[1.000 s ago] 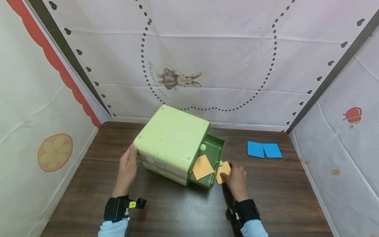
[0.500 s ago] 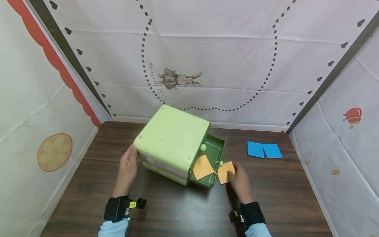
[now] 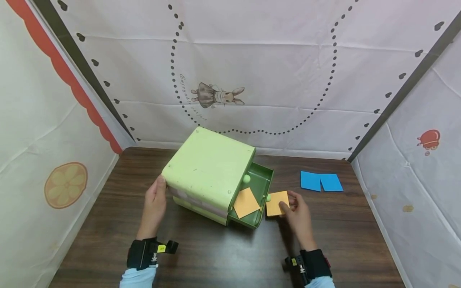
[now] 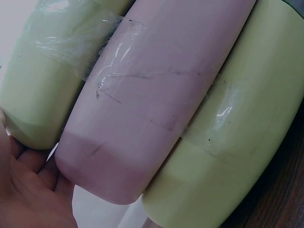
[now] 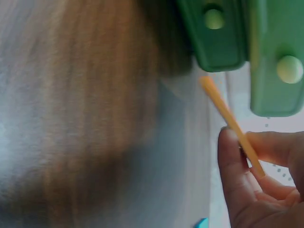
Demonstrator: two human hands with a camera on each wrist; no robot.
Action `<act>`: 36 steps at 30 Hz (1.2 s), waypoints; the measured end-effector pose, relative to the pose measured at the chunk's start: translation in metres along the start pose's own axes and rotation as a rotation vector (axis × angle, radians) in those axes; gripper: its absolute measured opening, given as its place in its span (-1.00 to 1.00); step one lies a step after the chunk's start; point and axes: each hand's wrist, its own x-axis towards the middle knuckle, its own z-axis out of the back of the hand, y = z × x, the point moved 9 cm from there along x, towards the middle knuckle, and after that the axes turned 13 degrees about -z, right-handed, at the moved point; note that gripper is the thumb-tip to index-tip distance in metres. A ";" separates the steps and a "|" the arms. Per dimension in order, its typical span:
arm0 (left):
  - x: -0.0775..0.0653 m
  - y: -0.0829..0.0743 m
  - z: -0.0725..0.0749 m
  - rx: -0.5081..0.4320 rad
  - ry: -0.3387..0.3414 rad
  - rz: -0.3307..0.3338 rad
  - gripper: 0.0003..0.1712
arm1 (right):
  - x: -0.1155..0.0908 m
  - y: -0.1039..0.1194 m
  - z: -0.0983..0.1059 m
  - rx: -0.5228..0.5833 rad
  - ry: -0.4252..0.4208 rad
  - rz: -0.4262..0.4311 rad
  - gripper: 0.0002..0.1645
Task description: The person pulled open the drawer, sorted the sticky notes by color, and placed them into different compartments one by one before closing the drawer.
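A small desktop drawer cabinet (image 3: 210,170), light green with a pinkish middle band (image 4: 156,80), stands angled on the table. My left hand (image 3: 155,202) grips its left corner, thumb at the upper edge and fingers partly hidden behind. From the right end a dark green drawer (image 3: 262,176) is pulled out, with an orange square of paper (image 3: 246,203) lying inside. Just outside the drawer front, my right hand (image 3: 298,214) pinches an orange sticky note pad (image 3: 276,203) between thumb and fingers. Edge-on in the right wrist view, the pad shows some thickness.
Two blue paper squares (image 3: 321,182) lie side by side at the back right of the wooden table (image 3: 230,260). Printed white cloth walls (image 3: 273,80) enclose the table at the back and both sides. Round green knobs (image 5: 289,69) stick out from the drawer fronts.
My right hand has moved right, drawing the orange sticky note pad away from the drawer front and turning it squarer to view. My left hand and the cabinet have stayed in place.
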 end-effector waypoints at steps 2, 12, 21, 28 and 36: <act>0.000 0.001 0.000 0.000 -0.003 0.005 -0.23 | -0.004 0.006 0.006 0.038 -0.004 0.028 -0.45; 0.000 0.000 0.000 0.004 0.002 -0.008 -0.25 | -0.015 0.036 0.031 0.143 -0.098 0.103 -0.55; 0.000 0.000 0.000 0.007 -0.003 -0.018 -0.26 | -0.024 0.057 0.040 0.238 -0.125 0.146 -0.55; 0.001 0.001 0.000 0.025 0.010 0.010 -0.20 | -0.025 0.061 0.043 0.319 -0.144 0.161 -0.57; -0.001 0.002 0.001 0.032 0.016 0.027 -0.20 | -0.028 0.071 0.032 0.321 -0.100 0.202 -0.60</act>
